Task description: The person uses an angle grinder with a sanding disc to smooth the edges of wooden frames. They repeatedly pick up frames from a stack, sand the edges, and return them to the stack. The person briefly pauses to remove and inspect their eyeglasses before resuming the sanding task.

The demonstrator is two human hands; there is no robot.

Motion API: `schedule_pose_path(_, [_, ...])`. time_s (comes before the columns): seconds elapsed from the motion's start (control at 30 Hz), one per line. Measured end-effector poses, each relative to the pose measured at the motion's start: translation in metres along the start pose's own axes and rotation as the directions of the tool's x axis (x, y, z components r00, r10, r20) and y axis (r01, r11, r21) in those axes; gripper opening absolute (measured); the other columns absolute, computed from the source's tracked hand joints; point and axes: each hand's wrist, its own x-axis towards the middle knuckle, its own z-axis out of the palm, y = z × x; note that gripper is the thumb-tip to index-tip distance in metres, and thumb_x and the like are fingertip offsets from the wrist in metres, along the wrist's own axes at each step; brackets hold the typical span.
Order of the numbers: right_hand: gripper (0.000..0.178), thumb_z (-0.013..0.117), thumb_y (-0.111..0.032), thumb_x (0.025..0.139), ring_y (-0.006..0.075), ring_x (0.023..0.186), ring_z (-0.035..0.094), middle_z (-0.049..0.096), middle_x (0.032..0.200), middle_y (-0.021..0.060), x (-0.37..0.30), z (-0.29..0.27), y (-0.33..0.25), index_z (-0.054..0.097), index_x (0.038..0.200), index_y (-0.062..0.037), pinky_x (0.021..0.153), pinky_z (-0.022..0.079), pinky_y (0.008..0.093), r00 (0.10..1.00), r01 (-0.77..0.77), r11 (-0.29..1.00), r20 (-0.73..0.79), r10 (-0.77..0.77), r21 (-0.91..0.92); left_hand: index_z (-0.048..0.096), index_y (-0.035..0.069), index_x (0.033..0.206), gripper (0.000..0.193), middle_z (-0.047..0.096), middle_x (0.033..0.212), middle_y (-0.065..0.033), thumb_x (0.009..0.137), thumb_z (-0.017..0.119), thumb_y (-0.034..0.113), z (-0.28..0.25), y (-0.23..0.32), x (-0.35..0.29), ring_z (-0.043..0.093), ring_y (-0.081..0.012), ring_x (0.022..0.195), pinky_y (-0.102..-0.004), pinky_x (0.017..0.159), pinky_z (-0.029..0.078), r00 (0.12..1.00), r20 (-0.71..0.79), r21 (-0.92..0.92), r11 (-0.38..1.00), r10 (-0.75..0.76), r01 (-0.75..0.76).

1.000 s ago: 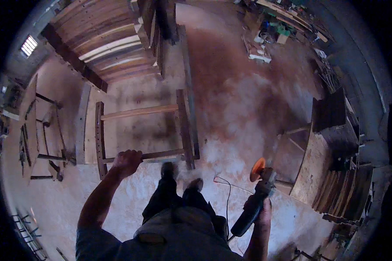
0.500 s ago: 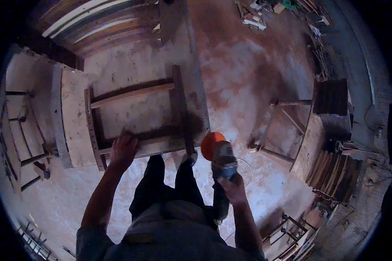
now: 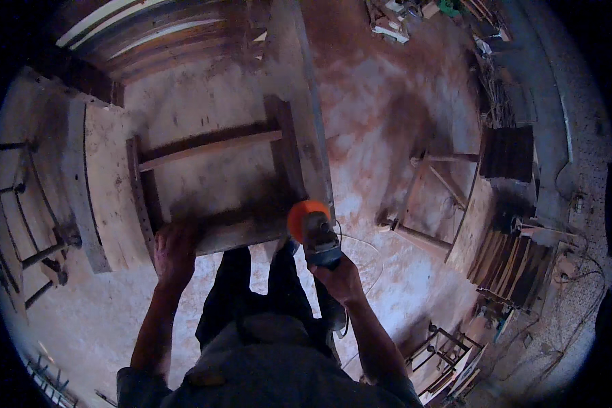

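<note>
A dark wooden frame with two side pieces and crossbars lies flat on the workbench. My left hand grips its near left corner, the fingers laid over the wood. In my right hand is an angle grinder with an orange disc. The disc sits at the frame's near right corner, over the end of the right side piece; whether it touches the wood I cannot tell. A cord trails off the grinder to the right.
Long boards are piled at the bench's far end. To the right stands a wooden trestle beside stacked wood slats. Another wooden frame is at the left. Scraps lie on the floor at the far right.
The grinder has moved left, from beside the bench edge onto the frame's near right corner. My left hand has shifted left along the near rail to its corner.
</note>
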Motion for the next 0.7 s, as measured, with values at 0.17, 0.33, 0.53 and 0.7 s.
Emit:
schedule_pose_path(0.17, [0.054, 0.076, -0.040, 0.075, 0.0299, 0.093, 0.068, 0.070, 0.097, 0.0195, 0.009, -0.011, -0.005, 0.062, 0.106, 0.0026, 0.079, 0.052, 0.0381, 0.996, -0.089, 0.995, -0.031, 0.087, -0.046, 0.057, 0.008, 0.121, 0.037, 0.054, 0.118, -0.0162, 0.084, 0.063, 0.010, -0.014, -0.017, -0.015, 0.049, -0.0355, 0.111, -0.0463, 0.097, 0.041, 0.992, -0.044, 0.065, 0.990, -0.121, 0.124])
schedule_pose_path(0.33, [0.045, 0.074, -0.035, 0.078, 0.0179, 0.084, 0.064, 0.070, 0.091, 0.0112, 0.025, -0.022, -0.040, 0.064, 0.104, 0.0010, 0.077, 0.051, 0.0337, 0.992, 0.087, 0.990, -0.098, -0.076, 0.113, 0.048, 0.006, 0.129, 0.048, 0.051, 0.122, -0.0211, 0.085, 0.064, 0.012, 0.000, -0.041, -0.052, 0.049, -0.0403, 0.110, -0.0495, 0.094, 0.043, 0.912, -0.096, -0.013, 0.917, -0.398, 0.399])
schedule_pose_path(0.53, [0.043, 0.074, -0.032, 0.080, 0.0152, 0.083, 0.062, 0.069, 0.092, 0.0090, 0.075, -0.009, -0.097, 0.064, 0.106, 0.0008, 0.076, 0.050, 0.0318, 0.993, 0.115, 0.952, -0.063, -0.101, 0.283, 0.051, 0.008, 0.123, 0.038, 0.055, 0.115, -0.0198, 0.087, 0.062, 0.015, -0.016, -0.015, -0.052, 0.053, -0.0392, 0.106, -0.0480, 0.087, 0.045, 0.723, 0.035, -0.286, 0.687, -0.690, 0.668])
schedule_pose_path(0.7, [0.047, 0.075, -0.037, 0.078, 0.0156, 0.083, 0.062, 0.069, 0.092, 0.0096, 0.117, -0.005, -0.100, 0.065, 0.105, 0.0011, 0.073, 0.050, 0.0329, 0.988, 0.154, 0.975, -0.031, -0.151, 0.158, 0.058, 0.010, 0.112, 0.024, 0.060, 0.109, -0.0124, 0.089, 0.060, 0.017, -0.013, -0.023, -0.061, 0.055, -0.0357, 0.103, -0.0450, 0.085, 0.047, 0.818, 0.050, -0.363, 0.753, -0.573, 0.549])
